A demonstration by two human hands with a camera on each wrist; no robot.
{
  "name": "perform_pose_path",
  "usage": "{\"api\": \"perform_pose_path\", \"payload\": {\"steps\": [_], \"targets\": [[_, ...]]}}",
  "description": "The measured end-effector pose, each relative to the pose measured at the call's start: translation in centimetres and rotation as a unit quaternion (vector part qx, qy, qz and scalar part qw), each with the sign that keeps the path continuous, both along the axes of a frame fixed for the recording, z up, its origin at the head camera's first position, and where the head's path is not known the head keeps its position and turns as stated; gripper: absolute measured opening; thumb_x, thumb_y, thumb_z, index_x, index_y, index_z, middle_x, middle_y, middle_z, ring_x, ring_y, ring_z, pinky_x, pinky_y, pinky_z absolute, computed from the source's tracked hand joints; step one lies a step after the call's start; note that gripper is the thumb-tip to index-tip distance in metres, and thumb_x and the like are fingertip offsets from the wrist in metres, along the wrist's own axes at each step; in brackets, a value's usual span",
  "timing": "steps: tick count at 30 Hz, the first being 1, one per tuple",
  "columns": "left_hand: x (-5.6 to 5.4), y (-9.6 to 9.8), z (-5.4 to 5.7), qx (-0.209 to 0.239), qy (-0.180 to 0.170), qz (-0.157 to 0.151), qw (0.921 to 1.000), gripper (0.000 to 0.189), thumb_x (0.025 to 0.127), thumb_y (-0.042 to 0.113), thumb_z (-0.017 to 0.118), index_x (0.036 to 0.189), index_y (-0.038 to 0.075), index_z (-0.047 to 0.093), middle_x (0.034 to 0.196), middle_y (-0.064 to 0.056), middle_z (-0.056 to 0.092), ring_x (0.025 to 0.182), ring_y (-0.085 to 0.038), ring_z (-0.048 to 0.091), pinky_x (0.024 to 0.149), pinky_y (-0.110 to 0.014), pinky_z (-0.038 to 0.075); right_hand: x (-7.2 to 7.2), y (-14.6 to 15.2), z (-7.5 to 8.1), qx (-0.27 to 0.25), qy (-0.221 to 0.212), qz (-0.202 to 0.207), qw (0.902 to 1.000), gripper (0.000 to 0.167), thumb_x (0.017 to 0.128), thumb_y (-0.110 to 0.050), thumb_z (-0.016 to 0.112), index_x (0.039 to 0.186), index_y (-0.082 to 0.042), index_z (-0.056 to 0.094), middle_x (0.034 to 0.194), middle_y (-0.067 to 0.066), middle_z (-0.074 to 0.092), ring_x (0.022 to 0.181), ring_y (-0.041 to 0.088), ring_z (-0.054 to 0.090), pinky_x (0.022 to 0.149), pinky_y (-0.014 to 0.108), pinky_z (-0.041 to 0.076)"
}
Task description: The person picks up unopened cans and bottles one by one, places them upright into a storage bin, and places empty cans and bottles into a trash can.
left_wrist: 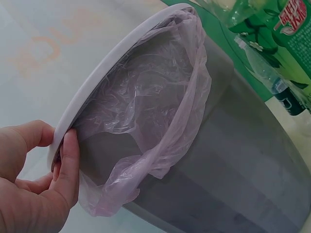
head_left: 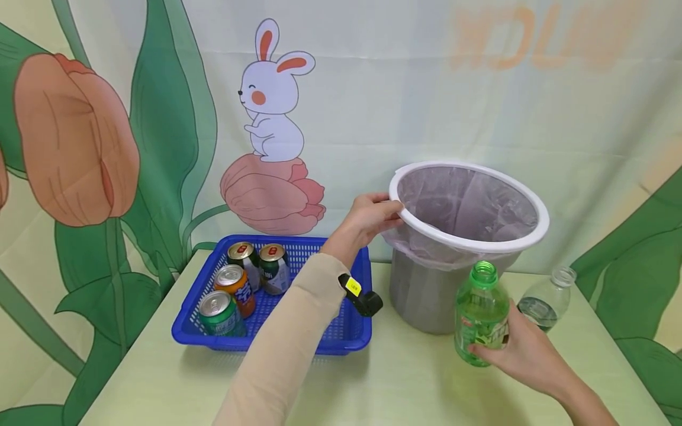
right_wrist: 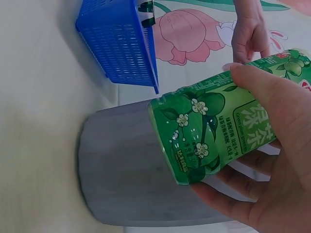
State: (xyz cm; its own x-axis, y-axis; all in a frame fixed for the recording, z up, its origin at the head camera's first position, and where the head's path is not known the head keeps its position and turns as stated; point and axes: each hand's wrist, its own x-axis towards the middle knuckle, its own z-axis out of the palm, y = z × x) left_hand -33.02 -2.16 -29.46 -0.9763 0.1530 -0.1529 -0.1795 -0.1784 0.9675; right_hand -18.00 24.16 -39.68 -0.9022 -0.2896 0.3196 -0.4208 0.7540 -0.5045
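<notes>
My left hand (head_left: 370,218) pinches the white rim (left_wrist: 104,65) of a grey trash can (head_left: 426,290) between thumb and fingers, at the rim's left side. A thin pinkish plastic bag (left_wrist: 146,102) lines the can and hangs over its edge. My right hand (head_left: 533,355) grips a green plum tea bottle (head_left: 482,313) round its label, in front of the can; the bottle's mouth has no cap. Close behind the right hand stands a clear plastic bottle (head_left: 549,299) with a dark label. In the right wrist view the tea bottle (right_wrist: 218,116) lies across the can's side.
Left of the can sits a blue plastic basket (head_left: 181,319) holding several drink cans, among them an orange can (head_left: 237,287) and a green can (head_left: 221,313). A printed cloth (head_left: 362,118) with a rabbit and tulips hangs behind the pale green table (head_left: 394,378).
</notes>
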Motion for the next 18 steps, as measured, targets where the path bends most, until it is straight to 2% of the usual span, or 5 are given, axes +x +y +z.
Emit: {"api": "perform_pose_path", "payload": {"steps": [6, 13, 18], "targets": [[0.0, -0.1, 0.0, -0.003, 0.002, 0.001, 1.0000, 0.049, 0.084, 0.003, 0.062, 0.130, 0.000, 0.047, 0.111, -0.014, 0.058, 0.086, -0.021, 0.062, 0.077, -0.028, 0.055, -0.2, 0.1, 1.0, 0.007, 0.018, 0.009, 0.9998, 0.074, 0.066, -0.031, 0.082, 0.124, -0.012, 0.040, 0.106, 0.006, 0.058, 0.093, 0.026, 0.061, 0.070, 0.040, 0.052], [0.0, -0.1, 0.0, -0.008, 0.001, 0.000, 1.0000, 0.049, 0.084, 0.004, 0.062, 0.130, 0.000, 0.046, 0.111, -0.014, 0.058, 0.086, -0.021, 0.062, 0.076, -0.028, 0.055, -0.5, 0.5, 2.6, 0.020, 0.031, 0.013, 0.9992, 0.075, 0.066, -0.031, 0.082, 0.125, -0.013, 0.039, 0.105, 0.001, 0.060, 0.093, 0.023, 0.062, 0.073, 0.040, 0.051], [-0.1, 0.0, -0.1, -0.006, 0.002, 0.001, 1.0000, 0.049, 0.084, 0.003, 0.062, 0.130, 0.000, 0.047, 0.110, -0.014, 0.058, 0.086, -0.020, 0.062, 0.076, -0.028, 0.055, -0.7, 0.7, 3.7, 0.017, 0.028, 0.018, 0.9993, 0.075, 0.067, -0.030, 0.082, 0.127, -0.014, 0.039, 0.106, 0.003, 0.062, 0.093, 0.025, 0.063, 0.073, 0.041, 0.052]]}}
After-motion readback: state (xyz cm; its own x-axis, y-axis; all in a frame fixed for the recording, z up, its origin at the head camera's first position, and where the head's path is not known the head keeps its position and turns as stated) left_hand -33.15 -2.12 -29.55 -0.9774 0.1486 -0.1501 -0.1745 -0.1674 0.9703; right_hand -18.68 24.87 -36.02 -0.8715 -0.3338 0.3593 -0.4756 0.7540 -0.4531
